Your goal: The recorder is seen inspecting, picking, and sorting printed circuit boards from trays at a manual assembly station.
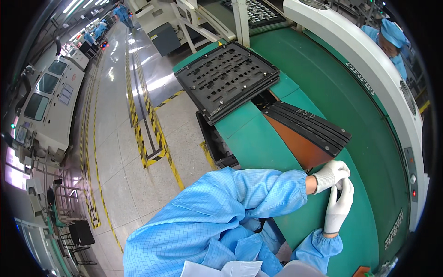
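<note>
My left hand point(331, 175), in a white knit glove, is curled over the green work surface point(364, 221) at the right. My right hand point(339, 205), gloved the same way, reaches up to meet it, thumb and fingers bent inward. The fingertips of both hands come together. A small dark patch shows between them, too small and covered to name. Just beyond my left hand is an orange-brown holder point(295, 143) with black slatted bars point(307, 124) along its top.
A stack of black slotted trays point(226, 78) lies on the far part of the table. A white curved machine frame point(369, 60) borders a green belt point(323, 69) on the right. Below the table's left edge sits a black bin point(210, 138). A co-worker point(390, 41) is beyond the frame.
</note>
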{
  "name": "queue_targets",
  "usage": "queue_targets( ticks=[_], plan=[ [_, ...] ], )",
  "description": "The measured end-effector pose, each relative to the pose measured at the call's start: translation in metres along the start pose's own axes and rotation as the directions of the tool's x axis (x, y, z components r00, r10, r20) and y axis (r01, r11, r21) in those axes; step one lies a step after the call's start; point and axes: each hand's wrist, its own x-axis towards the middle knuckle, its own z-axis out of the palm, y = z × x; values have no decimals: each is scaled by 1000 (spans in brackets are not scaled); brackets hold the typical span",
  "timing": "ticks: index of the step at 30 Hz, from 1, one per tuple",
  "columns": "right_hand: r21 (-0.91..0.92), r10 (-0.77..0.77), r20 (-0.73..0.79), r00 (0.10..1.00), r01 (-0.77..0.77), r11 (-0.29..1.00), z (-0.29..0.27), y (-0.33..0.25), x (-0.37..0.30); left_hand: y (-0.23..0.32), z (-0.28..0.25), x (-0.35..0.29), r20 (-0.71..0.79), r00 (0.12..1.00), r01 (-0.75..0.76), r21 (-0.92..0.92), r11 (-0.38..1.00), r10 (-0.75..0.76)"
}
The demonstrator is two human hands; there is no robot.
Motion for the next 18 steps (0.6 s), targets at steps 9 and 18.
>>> queue_targets(
  ticks=[9,18],
  plan=[
    [75,8,-50,999,-4,997,4,8,0,-10,-4,5,34,998,-44,27,999,43],
    [486,182,-115,977,-104,868,6,15,-1,57,12,-66,271,945,-326,825,461,182]
  ],
)
